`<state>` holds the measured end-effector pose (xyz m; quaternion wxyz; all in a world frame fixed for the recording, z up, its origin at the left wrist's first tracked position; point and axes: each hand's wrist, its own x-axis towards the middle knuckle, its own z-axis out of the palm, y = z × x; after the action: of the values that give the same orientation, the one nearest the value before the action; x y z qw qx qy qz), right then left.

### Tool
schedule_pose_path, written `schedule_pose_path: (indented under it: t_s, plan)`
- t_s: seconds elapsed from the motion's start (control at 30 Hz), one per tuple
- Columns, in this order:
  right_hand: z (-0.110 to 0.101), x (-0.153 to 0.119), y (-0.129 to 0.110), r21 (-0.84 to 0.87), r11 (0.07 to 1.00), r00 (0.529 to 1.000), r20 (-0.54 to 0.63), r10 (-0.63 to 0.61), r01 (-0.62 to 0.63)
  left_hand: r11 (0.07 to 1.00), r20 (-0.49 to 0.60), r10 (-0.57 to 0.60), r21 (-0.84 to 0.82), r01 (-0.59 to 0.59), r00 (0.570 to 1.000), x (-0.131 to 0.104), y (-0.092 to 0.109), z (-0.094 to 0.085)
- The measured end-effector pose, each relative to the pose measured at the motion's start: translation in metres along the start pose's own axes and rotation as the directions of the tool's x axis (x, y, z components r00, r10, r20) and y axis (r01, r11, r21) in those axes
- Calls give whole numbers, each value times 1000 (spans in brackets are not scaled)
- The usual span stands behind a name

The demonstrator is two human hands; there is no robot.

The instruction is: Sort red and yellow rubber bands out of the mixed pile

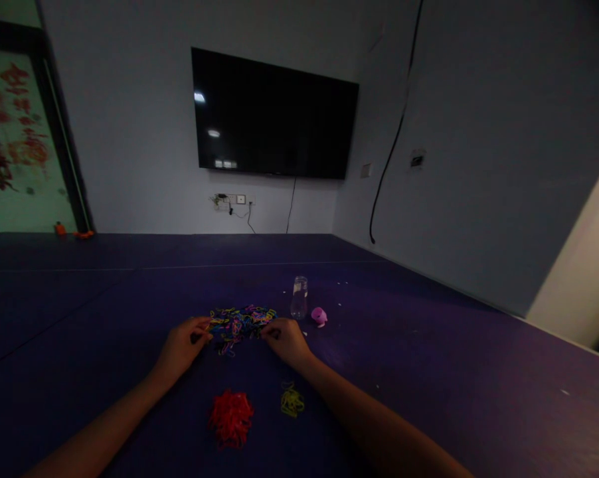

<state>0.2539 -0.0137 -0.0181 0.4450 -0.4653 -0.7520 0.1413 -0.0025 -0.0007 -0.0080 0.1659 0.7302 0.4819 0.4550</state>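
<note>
A pile of small mixed-colour loops that look like rubber bands (pixel 242 322) lies between my two hands. At its left edge is my left hand (pixel 184 342), thumb and forefinger apart, with a yellow loop close to the fingertips. My right hand (pixel 287 340) reaches the pile's right edge with thumb and finger pinched together; what they hold is too small to make out. Nearer to me lie a heap of red loops (pixel 231 418) and, to its right, a smaller heap of yellow loops (pixel 292 400).
A clear plastic bottle (pixel 299 299) stands behind my right hand, beside a pink cap-like piece (pixel 319 317). Small white scraps dot the purple surface (pixel 429 372). A television (pixel 274 119) hangs on the far wall, and a black cable (pixel 392 153) runs down the right wall.
</note>
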Motion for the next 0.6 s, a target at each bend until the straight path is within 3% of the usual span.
schedule_pose_path:
  t_s: [0.27, 0.43, 0.6]
  plan:
    - [-1, 0, 0, -16, 1000, 1000, -1, -18, 18, 996, -14, 72, 59, -71, 997, -1, 5, 1]
    - [-1, 0, -1, -7, 1000, 1000, 11, -13, 13, 979, -199, 185, 119, -163, 962, -3, 16, -5]
    - [-1, 0, -1, 12, 1000, 1000, 11, -8, 7, 974, -156, 212, 109, -196, 965, -4, 21, -4]
